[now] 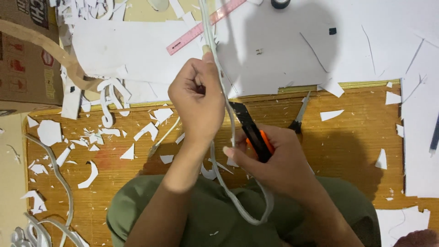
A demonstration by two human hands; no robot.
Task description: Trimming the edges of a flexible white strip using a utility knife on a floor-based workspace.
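Left hand [197, 98] is closed in a grip on a long white foam strip [228, 123], pinching it up high near the pink ruler [206, 25]. The strip runs down between both hands and loops back over the lap. Right hand [274, 158] is clamped around an orange-and-black utility knife [254, 132], blade end laid against the strip just below the left hand.

Progress, as I judge it: cutting looks well under way. White offcuts [91, 142] litter the woven mat [352, 142], curved cut pieces [112, 98] lie by the white sheets [137, 45], and more strips trail at lower left. This strip seems mid-trim; how much is left I cannot tell.

Containers: one cardboard box [25, 59] at upper left, contents not visible. A tape roll [280, 3] and pliers [299, 116] lie loose.
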